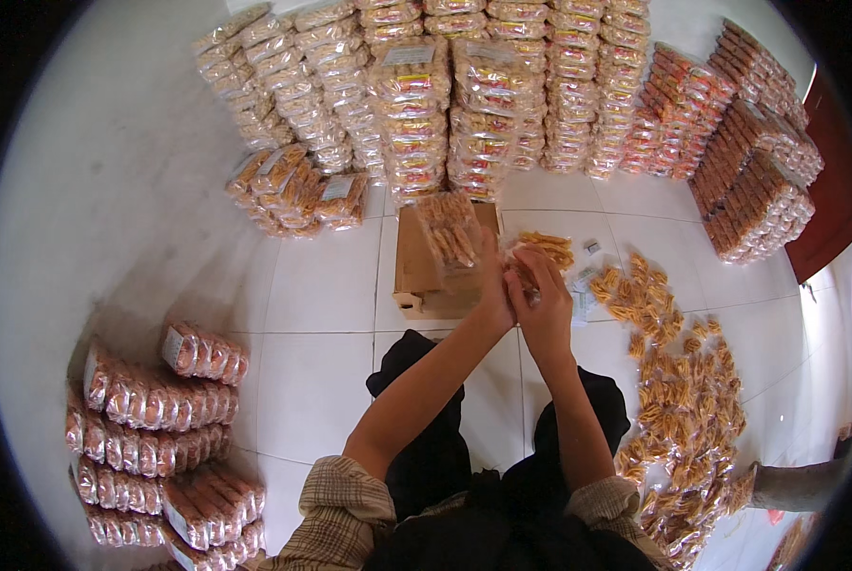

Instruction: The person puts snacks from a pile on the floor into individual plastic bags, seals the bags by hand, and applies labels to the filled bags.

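Note:
My left hand (496, 289) and my right hand (541, 289) meet above the right edge of a cardboard box (426, 278). The fingers of my right hand curl around a small clear-wrapped snack packet (521, 270), mostly hidden between the hands. My left hand is held upright against it, its grip unclear. Just left of those fingers, a clear bag of snack sticks (448, 232) appears over the box top. Whether it rests there or touches my hand I cannot tell. Behind my right hand, yellow snack sticks (548, 246) lie on plastic.
Tall stacks of bagged snacks (415, 128) rise behind the box. Brown snack packs (754, 178) stand at far right, with more packs (162, 414) at left. Loose wrapped snacks (690, 407) spread over the tiled floor (315, 378) at right, near printed labels (581, 303).

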Available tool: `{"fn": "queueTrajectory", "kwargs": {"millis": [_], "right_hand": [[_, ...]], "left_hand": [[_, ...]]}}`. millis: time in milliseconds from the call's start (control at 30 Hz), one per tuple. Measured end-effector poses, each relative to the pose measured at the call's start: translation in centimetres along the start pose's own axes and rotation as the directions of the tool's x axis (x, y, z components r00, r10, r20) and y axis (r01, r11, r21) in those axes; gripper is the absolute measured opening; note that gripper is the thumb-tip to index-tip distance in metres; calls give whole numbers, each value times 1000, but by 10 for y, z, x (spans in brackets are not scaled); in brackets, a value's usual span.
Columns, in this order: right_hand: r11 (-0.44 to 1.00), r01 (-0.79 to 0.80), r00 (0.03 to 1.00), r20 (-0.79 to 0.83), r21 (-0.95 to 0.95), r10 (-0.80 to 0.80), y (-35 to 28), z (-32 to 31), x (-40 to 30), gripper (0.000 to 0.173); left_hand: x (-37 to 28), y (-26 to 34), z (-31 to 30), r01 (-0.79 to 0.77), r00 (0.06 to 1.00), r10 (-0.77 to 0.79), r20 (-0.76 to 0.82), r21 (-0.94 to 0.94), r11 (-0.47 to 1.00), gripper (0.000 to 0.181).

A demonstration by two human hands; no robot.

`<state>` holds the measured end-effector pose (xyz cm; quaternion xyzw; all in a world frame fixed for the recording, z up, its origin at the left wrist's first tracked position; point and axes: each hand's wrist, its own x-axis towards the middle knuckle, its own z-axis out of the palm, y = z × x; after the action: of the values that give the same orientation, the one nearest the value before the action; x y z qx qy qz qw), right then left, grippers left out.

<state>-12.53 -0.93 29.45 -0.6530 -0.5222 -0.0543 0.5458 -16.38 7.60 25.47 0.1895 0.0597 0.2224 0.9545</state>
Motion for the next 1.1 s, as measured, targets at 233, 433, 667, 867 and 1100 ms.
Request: {"fn": "queueTrajectory", "kwargs": {"millis": [233,433,667,867,1100], "right_hand": [[903,-301,938,-78,307,339,-8,-15,11,30],[821,-441,861,-89,362,501,23,-19,9,34],[570,-584,752,120,578,648,49,-23,-1,29],[554,-564,776,163,612,610,43,-21,2,24],[889,-446,872,-176,104,458,35,-25,7,14]], "left_hand": [[4,6,13,-123,976,170,-137,296,947,47],[2,-10,26,-313,941,334,43,482,818,35],[-7,-31,30,-387,906,366,214,770,507,36],[6,-14,21,-292,950,312,17,405,867,38],[3,7,19,-91,980,93,-179,21,996,38]]}}
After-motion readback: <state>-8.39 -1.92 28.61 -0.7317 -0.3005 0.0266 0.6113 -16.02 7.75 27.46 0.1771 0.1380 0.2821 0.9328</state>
